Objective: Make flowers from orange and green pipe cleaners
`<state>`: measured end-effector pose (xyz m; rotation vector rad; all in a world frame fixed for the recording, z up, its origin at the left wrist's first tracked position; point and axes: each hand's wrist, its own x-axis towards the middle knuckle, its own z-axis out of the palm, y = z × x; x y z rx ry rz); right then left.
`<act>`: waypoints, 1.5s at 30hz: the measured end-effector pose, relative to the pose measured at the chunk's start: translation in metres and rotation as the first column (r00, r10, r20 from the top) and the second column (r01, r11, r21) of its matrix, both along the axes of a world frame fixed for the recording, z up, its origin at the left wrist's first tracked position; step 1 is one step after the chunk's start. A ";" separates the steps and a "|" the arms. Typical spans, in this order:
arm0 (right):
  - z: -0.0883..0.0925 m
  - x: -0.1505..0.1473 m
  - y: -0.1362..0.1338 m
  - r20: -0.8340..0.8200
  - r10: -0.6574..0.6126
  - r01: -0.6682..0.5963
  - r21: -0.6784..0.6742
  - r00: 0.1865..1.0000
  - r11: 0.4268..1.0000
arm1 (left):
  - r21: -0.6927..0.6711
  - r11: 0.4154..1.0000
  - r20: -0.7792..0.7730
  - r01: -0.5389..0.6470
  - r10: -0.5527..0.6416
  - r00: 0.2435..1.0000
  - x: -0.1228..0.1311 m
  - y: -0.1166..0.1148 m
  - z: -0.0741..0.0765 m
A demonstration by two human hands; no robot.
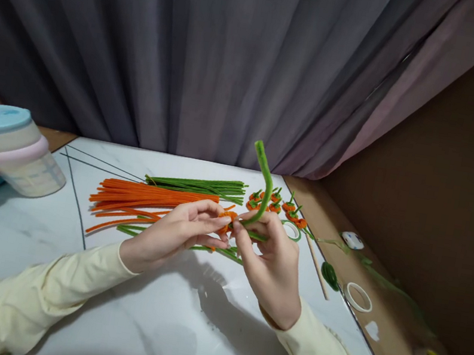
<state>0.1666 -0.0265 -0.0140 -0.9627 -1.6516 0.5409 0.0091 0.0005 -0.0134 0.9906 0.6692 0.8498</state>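
Joining, maybe: left hand (178, 228) pinches orange bit (226, 222); right hand (272, 259) beside it holds green stick (268, 178), likely needing gentle twists.

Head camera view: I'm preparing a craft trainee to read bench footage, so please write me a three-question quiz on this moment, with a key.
1. Fill the gap: The upward-curving green pipe cleaner is held in the person's ____ hand.
2. True or false: The pink-handled tumbler stands to the left of the orange pipe-cleaner bundle.
3. Short answer: What lies just beyond the orange pipe-cleaner bundle, on the side toward the curtain?

Key:
1. Right hand.
2. True.
3. The bundle of green pipe cleaners.
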 end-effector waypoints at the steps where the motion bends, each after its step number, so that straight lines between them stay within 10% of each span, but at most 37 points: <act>1: 0.000 0.000 0.000 0.001 0.002 -0.002 -0.004 1.000 1.000 | -0.023 1.000 0.019 -0.001 0.001 1.000 0.000 0.001 -0.001; 15: 0.003 0.008 0.004 -0.084 0.122 -0.131 -0.116 0.989 0.985 | 0.017 0.993 -0.013 0.119 -0.119 0.993 -0.011 0.011 -0.001; 23: -0.005 0.023 0.030 -0.399 0.391 -0.550 -0.462 0.829 0.696 | -0.002 0.967 -0.087 0.253 -0.253 0.964 -0.008 0.010 0.002; 28: -0.017 0.028 0.023 -0.097 0.086 -0.112 -0.311 0.992 0.944 | 0.070 0.997 -0.167 0.028 -0.015 0.986 -0.004 0.001 -0.010; 31: -0.021 0.029 0.005 0.014 0.051 -0.046 -0.244 0.999 0.969 | 0.130 0.987 -0.211 -0.094 0.120 0.970 -0.003 -0.008 -0.020; 35: -0.038 0.024 -0.017 -0.117 0.207 -0.237 -0.394 0.971 0.888 | 0.224 0.967 -0.319 -0.122 0.191 0.928 0.003 -0.021 -0.035; 45: -0.081 0.023 -0.018 -0.549 0.066 -0.456 -0.616 0.833 0.642 | 0.383 0.924 -0.335 0.000 0.139 0.932 -0.004 -0.034 -0.091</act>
